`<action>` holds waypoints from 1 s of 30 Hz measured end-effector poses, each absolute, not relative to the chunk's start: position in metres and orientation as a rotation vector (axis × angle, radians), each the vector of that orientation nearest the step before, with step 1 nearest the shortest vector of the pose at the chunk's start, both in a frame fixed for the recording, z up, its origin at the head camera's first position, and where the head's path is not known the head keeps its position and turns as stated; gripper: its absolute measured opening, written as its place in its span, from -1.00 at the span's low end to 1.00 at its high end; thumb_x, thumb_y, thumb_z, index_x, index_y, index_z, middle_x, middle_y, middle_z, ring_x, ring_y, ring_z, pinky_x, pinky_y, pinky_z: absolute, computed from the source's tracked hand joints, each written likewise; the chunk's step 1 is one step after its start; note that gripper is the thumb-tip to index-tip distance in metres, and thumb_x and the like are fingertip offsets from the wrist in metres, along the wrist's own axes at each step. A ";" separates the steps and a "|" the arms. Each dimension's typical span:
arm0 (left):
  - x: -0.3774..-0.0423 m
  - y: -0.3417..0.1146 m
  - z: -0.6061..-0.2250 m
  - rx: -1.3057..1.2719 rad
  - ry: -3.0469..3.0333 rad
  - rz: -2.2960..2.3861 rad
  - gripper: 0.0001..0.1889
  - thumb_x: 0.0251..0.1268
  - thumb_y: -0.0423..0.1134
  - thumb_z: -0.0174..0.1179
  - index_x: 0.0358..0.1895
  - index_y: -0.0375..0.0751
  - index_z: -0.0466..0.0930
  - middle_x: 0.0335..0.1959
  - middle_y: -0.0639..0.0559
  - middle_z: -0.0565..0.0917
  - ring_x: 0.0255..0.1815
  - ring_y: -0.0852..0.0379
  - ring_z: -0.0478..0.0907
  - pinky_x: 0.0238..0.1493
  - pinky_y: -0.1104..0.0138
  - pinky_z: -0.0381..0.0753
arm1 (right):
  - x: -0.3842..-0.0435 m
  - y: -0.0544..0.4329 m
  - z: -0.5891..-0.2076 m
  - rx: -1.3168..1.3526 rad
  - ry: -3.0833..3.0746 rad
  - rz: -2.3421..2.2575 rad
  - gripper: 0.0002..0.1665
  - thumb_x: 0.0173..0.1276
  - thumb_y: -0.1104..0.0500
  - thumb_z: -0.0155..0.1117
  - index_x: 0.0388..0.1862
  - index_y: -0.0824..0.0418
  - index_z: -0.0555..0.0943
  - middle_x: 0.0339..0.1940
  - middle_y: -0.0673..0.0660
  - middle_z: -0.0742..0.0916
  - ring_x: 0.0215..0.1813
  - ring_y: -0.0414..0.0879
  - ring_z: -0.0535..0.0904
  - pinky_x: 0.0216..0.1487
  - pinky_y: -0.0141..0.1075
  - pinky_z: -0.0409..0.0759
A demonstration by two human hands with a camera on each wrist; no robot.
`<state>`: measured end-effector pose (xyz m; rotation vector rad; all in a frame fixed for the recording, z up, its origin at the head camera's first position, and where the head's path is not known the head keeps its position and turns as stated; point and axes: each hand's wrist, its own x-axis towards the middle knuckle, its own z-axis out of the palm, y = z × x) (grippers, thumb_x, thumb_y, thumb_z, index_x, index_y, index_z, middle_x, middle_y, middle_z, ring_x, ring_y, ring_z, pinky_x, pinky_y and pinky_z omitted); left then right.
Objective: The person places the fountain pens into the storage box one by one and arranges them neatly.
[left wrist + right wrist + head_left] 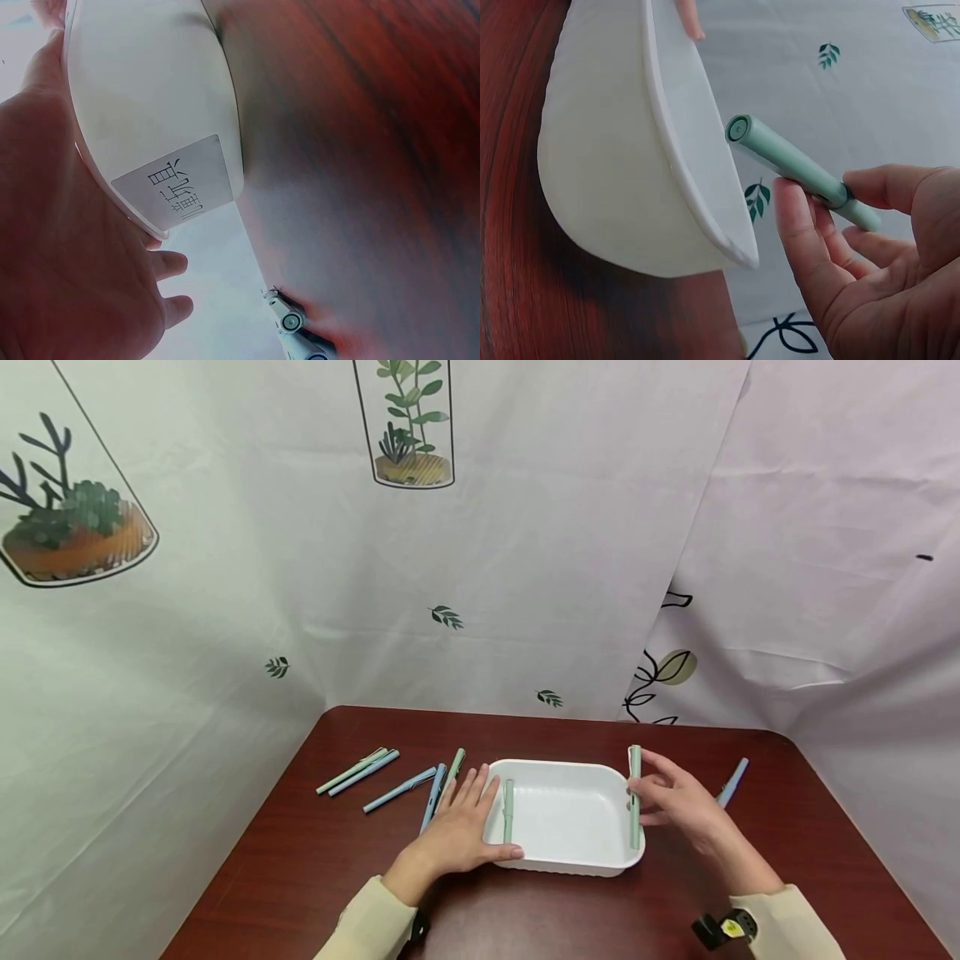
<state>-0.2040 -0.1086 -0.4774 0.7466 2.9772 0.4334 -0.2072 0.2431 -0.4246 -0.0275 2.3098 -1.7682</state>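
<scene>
A white plastic box (570, 863) stands in the middle of the table. My left hand (461, 833) lies over its left end with straight, spread fingers, the thumb along the front rim. In the left wrist view a label with printed characters (176, 184) shows on the box's wall. Inside the box, near the left end, lies a light green pen (508, 814). My right hand (686, 802) pinches another green pen (635, 797) between thumb and fingers. That pen is above the box's right rim, and its round end (739, 129) points toward the box in the right wrist view.
On the left of the table (247, 877) lie several blue and green pens, among them a blue pen (399, 790) and a green pen (352, 770). A blue pen (732, 782) lies behind my right hand. Printed cloth (525, 568) hangs around the table.
</scene>
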 end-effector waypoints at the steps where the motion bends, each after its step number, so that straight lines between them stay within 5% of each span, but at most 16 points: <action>1: -0.204 -0.109 -0.478 0.746 2.977 0.432 0.22 0.10 0.62 0.08 0.64 -0.19 -0.02 0.67 -0.20 -0.08 0.67 -0.20 -0.12 0.58 -0.16 -0.14 | -0.207 0.241 -0.425 -0.023 2.317 -1.757 -0.11 0.52 0.15 0.23 0.64 0.27 0.01 0.05 0.43 0.67 -0.13 0.03 0.72 -0.15 -0.08 0.76; 30: -0.205 -0.108 -0.478 0.746 2.984 0.418 0.21 0.10 0.61 0.09 0.64 -0.18 -0.01 0.67 -0.19 -0.09 0.67 -0.20 -0.13 0.58 -0.16 -0.14 | -0.224 0.184 -0.448 0.045 2.298 -1.698 -0.23 0.48 0.22 0.24 0.56 0.34 0.19 -0.12 0.28 0.64 -0.17 0.00 0.67 -0.24 -0.09 0.76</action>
